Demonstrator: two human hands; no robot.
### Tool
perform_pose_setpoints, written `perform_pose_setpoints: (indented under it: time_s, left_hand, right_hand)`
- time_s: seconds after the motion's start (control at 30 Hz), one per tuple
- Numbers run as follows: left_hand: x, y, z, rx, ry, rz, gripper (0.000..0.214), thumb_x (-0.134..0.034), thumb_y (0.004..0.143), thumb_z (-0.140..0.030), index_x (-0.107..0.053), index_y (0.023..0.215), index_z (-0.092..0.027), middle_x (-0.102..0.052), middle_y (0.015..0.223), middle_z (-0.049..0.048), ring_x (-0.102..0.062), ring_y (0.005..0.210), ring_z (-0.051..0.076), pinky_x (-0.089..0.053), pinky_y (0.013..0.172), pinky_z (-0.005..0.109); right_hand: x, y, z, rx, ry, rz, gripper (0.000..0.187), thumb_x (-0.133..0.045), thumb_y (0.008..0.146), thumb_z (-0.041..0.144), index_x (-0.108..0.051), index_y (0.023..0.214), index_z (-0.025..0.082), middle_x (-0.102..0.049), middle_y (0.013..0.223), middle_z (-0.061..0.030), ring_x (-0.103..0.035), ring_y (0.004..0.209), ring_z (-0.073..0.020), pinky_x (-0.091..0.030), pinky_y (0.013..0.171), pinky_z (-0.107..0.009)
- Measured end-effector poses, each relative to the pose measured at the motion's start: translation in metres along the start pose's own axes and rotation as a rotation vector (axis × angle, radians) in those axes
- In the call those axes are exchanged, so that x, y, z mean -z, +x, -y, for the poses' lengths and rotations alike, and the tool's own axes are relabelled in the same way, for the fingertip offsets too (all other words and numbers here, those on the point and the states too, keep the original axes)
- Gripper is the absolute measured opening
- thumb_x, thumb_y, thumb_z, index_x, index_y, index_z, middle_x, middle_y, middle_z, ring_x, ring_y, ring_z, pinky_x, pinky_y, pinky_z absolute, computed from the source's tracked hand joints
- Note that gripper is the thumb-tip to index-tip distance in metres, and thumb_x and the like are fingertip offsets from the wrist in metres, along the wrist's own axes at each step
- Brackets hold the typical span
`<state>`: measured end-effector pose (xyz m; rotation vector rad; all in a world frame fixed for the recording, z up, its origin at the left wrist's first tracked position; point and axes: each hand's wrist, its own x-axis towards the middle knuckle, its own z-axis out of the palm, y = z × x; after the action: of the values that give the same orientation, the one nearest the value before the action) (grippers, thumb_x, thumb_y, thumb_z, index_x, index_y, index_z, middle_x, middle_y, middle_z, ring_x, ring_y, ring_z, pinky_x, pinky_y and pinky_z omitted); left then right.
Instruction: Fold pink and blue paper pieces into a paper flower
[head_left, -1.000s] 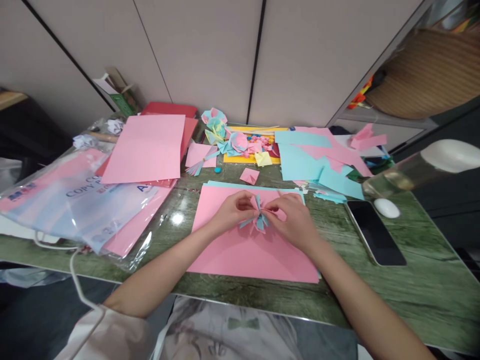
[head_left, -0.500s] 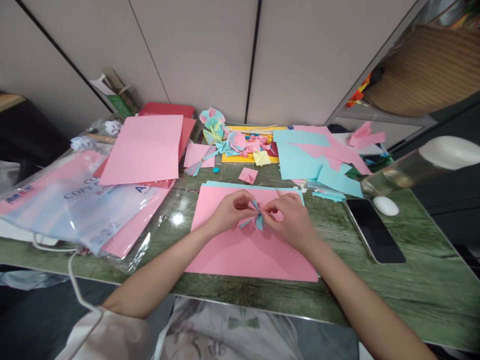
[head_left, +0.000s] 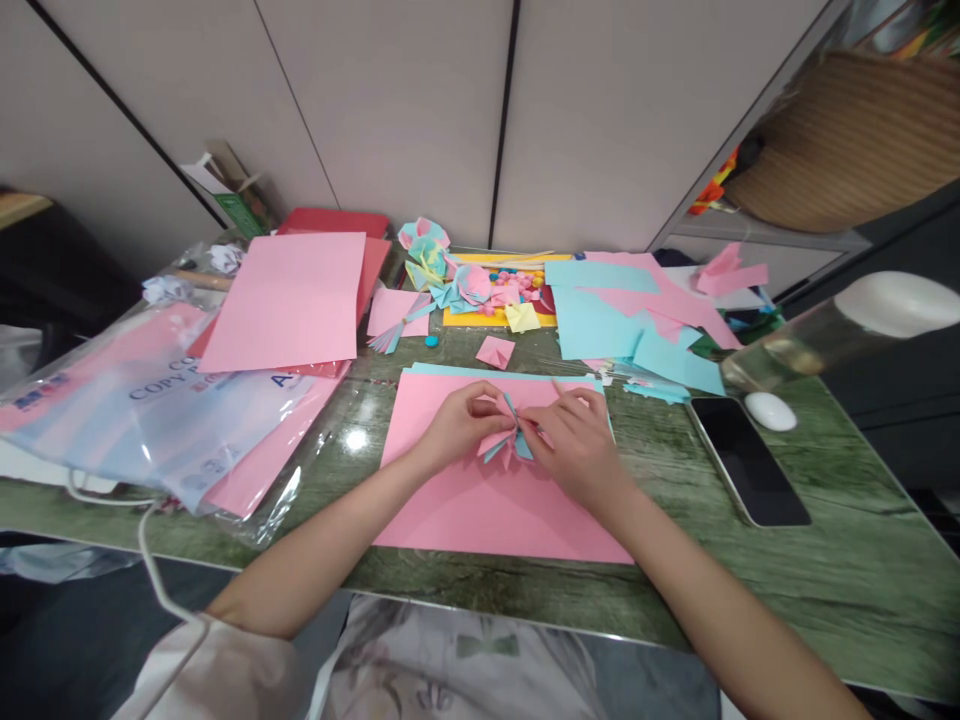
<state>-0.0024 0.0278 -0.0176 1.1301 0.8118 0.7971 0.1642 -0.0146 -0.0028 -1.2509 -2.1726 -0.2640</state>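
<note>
A small folded paper piece, pink and light blue with fanned pleats, is pinched between both hands just above a large pink sheet. My left hand grips its left side with curled fingers. My right hand grips its right side, fingers closed over the folds. The pink sheet lies on a light blue sheet whose edge shows behind it, on the green table.
A pack of copy paper in plastic and loose pink sheets lie left. Finished paper flowers and scraps sit at the back. Blue and pink offcuts, a phone, a white oval object and a glass jar are right.
Both hands stayed together on the folded piece; my right hand shifted slightly left and down over it, and the pleats spread differently.
</note>
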Motion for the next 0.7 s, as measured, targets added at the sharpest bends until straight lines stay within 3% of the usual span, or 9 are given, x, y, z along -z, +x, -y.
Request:
perform_pose_setpoints:
  time_s: [0.2, 0.5, 0.6, 0.7]
  left_hand:
    - [0.01, 0.005, 0.004, 0.015, -0.121, -0.002, 0.029, -0.07, 0.063, -0.02, -0.049, 0.081, -0.015, -0.066, 0.071, 0.0004, -0.063, 0.069, 0.013, -0.046, 0.073, 0.029]
    - [0.007, 0.005, 0.006, -0.046, -0.09, -0.063, 0.024, -0.069, 0.064, -0.019, -0.051, 0.081, -0.015, -0.062, 0.075, 0.0, -0.06, 0.07, 0.011, -0.045, 0.072, 0.028]
    - [0.009, 0.005, 0.005, -0.037, -0.093, -0.048, 0.024, -0.069, 0.064, -0.02, -0.052, 0.08, -0.015, -0.061, 0.076, -0.0002, -0.059, 0.073, 0.011, -0.044, 0.072, 0.027]
    - [0.01, 0.004, 0.001, 0.022, -0.064, 0.049, 0.024, -0.069, 0.064, -0.022, -0.054, 0.08, -0.014, -0.06, 0.075, 0.0006, -0.058, 0.072, 0.011, -0.043, 0.07, 0.026]
  right_hand:
    - [0.004, 0.004, -0.004, -0.034, 0.091, -0.079, 0.003, -0.059, 0.078, 0.019, -0.059, 0.08, 0.021, -0.068, 0.071, 0.0024, -0.057, 0.067, -0.0119, -0.036, 0.081, -0.034]
    - [0.004, -0.005, 0.001, 0.131, -0.025, -0.018, 0.014, -0.055, 0.079, 0.013, -0.059, 0.089, 0.022, -0.069, 0.074, 0.0032, -0.059, 0.067, -0.0112, -0.031, 0.089, -0.038]
    - [0.007, -0.001, 0.0, 0.003, 0.128, 0.011, 0.009, -0.055, 0.081, 0.02, -0.061, 0.086, 0.023, -0.069, 0.075, 0.0025, -0.059, 0.069, -0.0128, -0.031, 0.089, -0.04]
    - [0.01, 0.006, -0.006, -0.271, 0.378, 0.054, 0.016, -0.048, 0.085, 0.025, -0.063, 0.079, 0.023, -0.068, 0.076, 0.0015, -0.059, 0.072, -0.0137, -0.037, 0.083, -0.036]
